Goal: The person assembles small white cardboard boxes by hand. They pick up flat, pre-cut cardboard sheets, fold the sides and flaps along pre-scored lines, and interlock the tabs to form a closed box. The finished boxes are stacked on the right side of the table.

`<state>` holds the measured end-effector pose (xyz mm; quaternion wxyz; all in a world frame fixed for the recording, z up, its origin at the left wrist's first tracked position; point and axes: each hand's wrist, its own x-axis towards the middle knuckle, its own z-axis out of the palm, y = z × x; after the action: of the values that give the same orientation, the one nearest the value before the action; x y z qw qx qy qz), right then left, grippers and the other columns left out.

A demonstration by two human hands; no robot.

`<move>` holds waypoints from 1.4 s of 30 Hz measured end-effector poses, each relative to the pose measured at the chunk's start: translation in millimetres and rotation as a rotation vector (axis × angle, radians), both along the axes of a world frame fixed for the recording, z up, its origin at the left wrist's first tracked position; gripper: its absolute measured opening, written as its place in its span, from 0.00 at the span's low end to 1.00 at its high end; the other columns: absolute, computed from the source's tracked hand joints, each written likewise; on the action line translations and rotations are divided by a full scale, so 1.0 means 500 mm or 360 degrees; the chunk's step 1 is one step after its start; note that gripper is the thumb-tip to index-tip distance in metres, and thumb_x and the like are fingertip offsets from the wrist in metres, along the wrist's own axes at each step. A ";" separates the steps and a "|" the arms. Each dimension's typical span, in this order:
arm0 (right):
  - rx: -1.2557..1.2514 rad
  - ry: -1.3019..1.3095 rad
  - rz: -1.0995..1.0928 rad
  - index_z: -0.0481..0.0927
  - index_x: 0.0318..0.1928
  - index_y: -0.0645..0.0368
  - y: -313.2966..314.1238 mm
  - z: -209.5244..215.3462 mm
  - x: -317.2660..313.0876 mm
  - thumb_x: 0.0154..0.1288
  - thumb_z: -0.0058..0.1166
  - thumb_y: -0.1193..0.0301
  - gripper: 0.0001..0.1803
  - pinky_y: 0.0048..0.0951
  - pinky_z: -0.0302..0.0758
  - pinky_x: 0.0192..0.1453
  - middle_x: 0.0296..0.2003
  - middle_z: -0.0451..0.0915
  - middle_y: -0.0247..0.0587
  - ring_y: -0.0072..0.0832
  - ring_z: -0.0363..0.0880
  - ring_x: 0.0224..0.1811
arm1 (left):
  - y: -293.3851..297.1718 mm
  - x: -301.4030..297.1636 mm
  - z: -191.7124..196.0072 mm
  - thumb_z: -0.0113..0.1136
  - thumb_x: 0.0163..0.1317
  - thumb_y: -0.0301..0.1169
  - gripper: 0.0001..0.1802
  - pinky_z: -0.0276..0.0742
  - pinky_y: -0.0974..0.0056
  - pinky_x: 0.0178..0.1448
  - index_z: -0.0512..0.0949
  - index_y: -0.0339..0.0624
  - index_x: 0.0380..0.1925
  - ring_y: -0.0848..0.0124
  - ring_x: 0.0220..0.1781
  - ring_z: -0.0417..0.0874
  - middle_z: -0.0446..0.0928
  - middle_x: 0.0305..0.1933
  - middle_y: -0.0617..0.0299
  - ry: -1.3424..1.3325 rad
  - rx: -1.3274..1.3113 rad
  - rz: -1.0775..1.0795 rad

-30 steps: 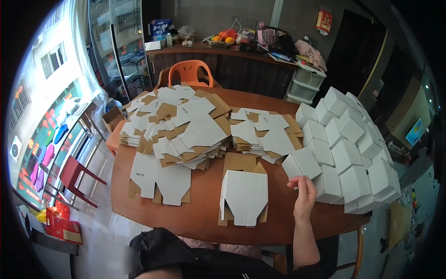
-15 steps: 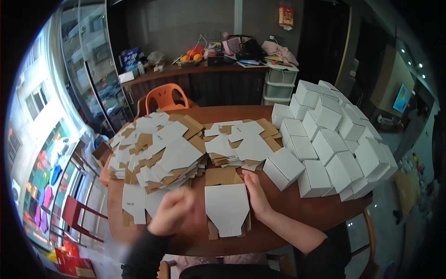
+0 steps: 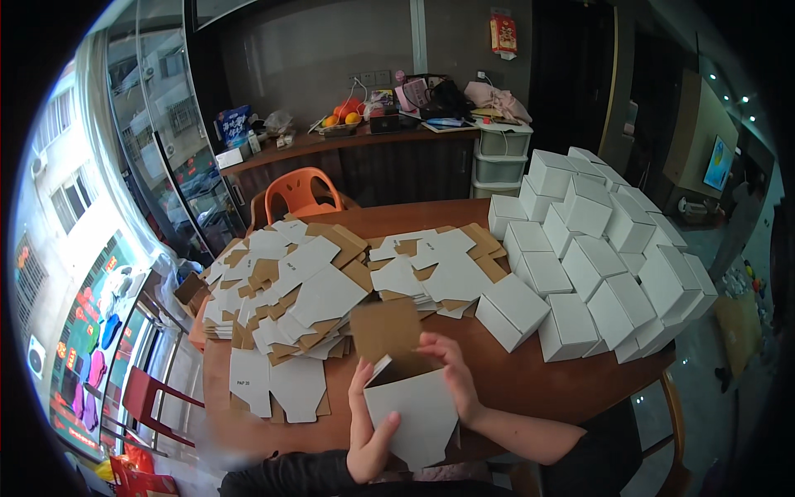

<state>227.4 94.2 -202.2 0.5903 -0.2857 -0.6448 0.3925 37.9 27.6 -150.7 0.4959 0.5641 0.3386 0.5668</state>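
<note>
A partly folded cardboard box (image 3: 418,418), white outside and brown inside, is tilted up over the near edge of the table. My left hand (image 3: 370,439) wraps its left side, thumb on the white front panel and fingers along the side. My right hand (image 3: 451,377) is at the upper right corner, its fingertips bent over a side flap. Above the opening stands the raised brown lid flap (image 3: 387,327), slightly blurred. To the left lie flat white box blanks (image 3: 298,389), and behind them rises a large heap of blanks (image 3: 327,290).
A second heap of blanks (image 3: 451,269) is at the table's middle. Finished white boxes (image 3: 592,265) are piled high on the right, with one box (image 3: 513,306) at the pile's near left. An orange chair (image 3: 302,192) stands beyond the brown table (image 3: 546,398).
The blank that lay flat is now lifted toward me and partly folded, with its lid flap upright. My left hand has moved from beside it onto its left side.
</note>
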 end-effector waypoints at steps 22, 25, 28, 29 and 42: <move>0.0028 -0.0103 -0.0097 0.59 0.74 0.63 0.019 -0.018 -0.007 0.80 0.39 0.50 0.35 0.43 0.45 0.81 0.77 0.49 0.52 0.42 0.47 0.80 | 0.171 -0.014 -0.124 0.40 0.77 0.53 0.30 0.40 0.53 0.82 0.63 0.43 0.66 0.53 0.85 0.39 0.37 0.83 0.39 0.0004 0.0161 -0.0100; 0.0220 -0.0260 -0.0178 0.63 0.72 0.61 0.012 -0.008 0.001 0.80 0.41 0.51 0.32 0.46 0.46 0.81 0.77 0.47 0.54 0.45 0.46 0.80 | 0.170 -0.017 -0.125 0.42 0.76 0.54 0.31 0.41 0.51 0.81 0.63 0.42 0.66 0.52 0.85 0.41 0.37 0.83 0.39 -0.0060 0.0337 -0.0155; 0.0402 -0.0248 -0.0208 0.68 0.66 0.59 0.009 0.000 -0.003 0.78 0.46 0.52 0.28 0.49 0.50 0.79 0.77 0.43 0.58 0.50 0.51 0.79 | 0.169 -0.019 -0.130 0.44 0.75 0.55 0.30 0.42 0.48 0.81 0.65 0.42 0.62 0.50 0.85 0.41 0.37 0.84 0.40 -0.0110 0.0511 -0.0164; 0.0454 -0.0221 -0.0196 0.69 0.65 0.59 0.009 0.003 -0.003 0.78 0.47 0.52 0.28 0.49 0.51 0.78 0.77 0.42 0.59 0.51 0.53 0.78 | 0.170 -0.017 -0.132 0.44 0.75 0.54 0.29 0.42 0.48 0.81 0.65 0.41 0.61 0.49 0.85 0.41 0.37 0.84 0.39 -0.0141 0.0559 -0.0183; 0.0311 -0.0114 0.0023 0.78 0.56 0.56 0.006 0.018 0.019 0.73 0.54 0.47 0.26 0.47 0.58 0.75 0.77 0.45 0.61 0.49 0.59 0.76 | 0.147 -0.013 -0.133 0.45 0.74 0.50 0.26 0.43 0.46 0.81 0.66 0.40 0.58 0.48 0.84 0.44 0.39 0.83 0.37 -0.0248 0.0619 -0.0229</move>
<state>237.0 96.9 -193.1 0.5891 -0.2361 -0.7027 0.3216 31.6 101.0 -217.2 0.4416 0.6263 0.1425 0.6265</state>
